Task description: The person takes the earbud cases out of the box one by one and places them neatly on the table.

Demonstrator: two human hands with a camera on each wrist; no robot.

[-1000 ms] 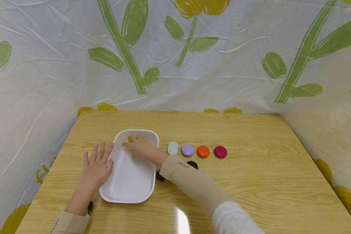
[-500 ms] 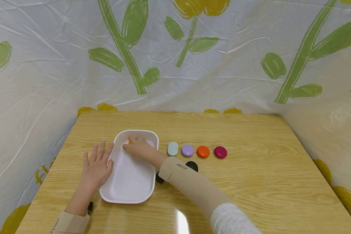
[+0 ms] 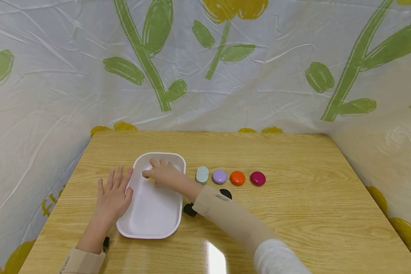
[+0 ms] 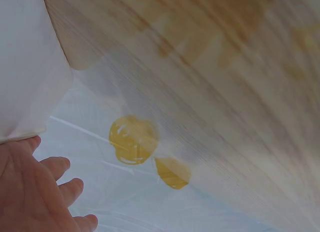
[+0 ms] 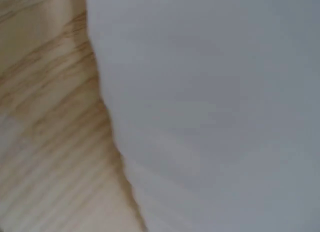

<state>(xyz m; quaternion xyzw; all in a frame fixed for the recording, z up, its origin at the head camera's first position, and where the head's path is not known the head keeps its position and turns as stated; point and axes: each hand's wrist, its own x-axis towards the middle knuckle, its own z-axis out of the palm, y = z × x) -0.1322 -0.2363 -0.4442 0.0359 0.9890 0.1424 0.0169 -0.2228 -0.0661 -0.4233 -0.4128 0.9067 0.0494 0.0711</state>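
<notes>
My right hand [image 3: 164, 175] reaches down into the far end of a white rectangular tray [image 3: 150, 217], with thumb and fingers around a small yellow piece [image 3: 152, 179]. Only a sliver of that piece shows, since the hand hides the rest. At the tray's left rim lies my left hand [image 3: 113, 198], palm down, fingers straight and spread. The left wrist view has this hand [image 4: 35, 187] with its fingertips by the white tray wall [image 4: 25, 66]. In the right wrist view, the blurred white tray [image 5: 210, 111] fills most of the picture and the hand is out of sight.
Right of the tray, a row holds a pale green oblong piece [image 3: 202, 175], a lavender disc [image 3: 219, 176], an orange disc [image 3: 238, 178] and a magenta disc [image 3: 258, 178]. A black round piece [image 3: 227, 193] is partly behind the right sleeve. A flower-printed sheet [image 3: 260, 87] surrounds the wooden table [image 3: 311, 209].
My right hand shifts slightly within the tray, and less of the yellow piece shows. The right forearm moves a little to the right. My left hand stays in place.
</notes>
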